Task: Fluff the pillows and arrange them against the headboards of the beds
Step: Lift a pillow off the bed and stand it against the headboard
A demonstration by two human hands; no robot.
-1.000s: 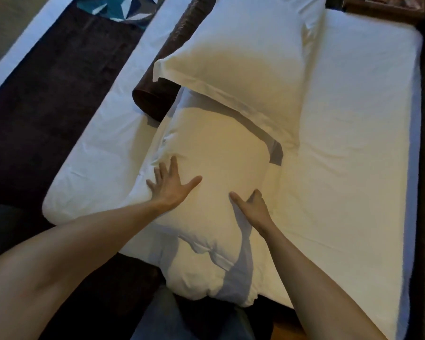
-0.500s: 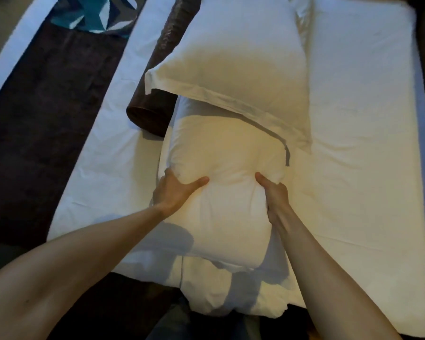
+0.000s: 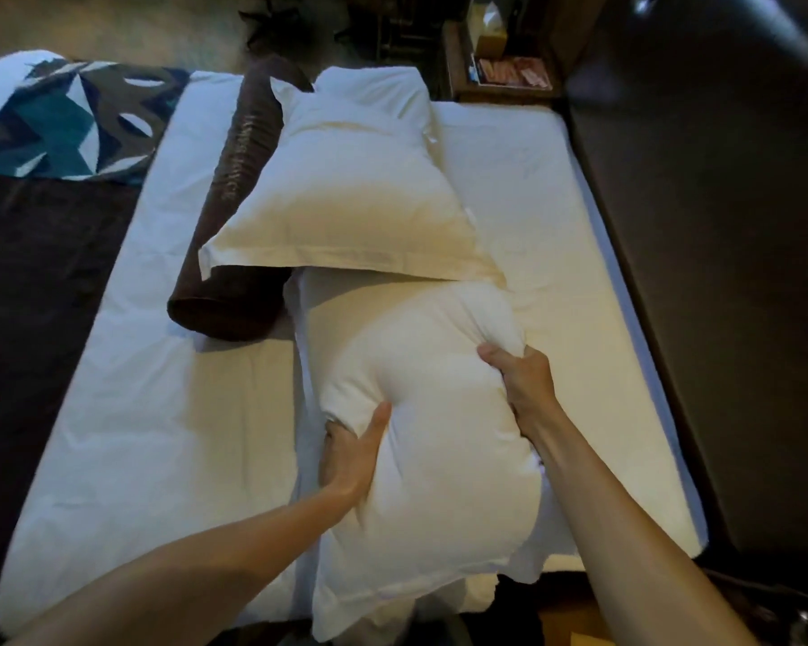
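Note:
A plump white pillow lies lengthwise on the white bed, its near end hanging over the mattress edge. My left hand squeezes its left side and my right hand pinches its right side, bunching the fabric. A second white pillow lies beyond it, its near flap overlapping the first pillow's far end. The dark headboard runs along the right of the bed.
A brown bolster cushion lies left of the far pillow. A dark bed runner and a teal patterned cushion sit at the left. A bedside shelf with a tissue box stands beyond the bed.
Both hands went from resting flat on the near pillow to gripping its sides and squeezing it. The pillow now bulges between them, and the view has pulled back, showing more of the bed.

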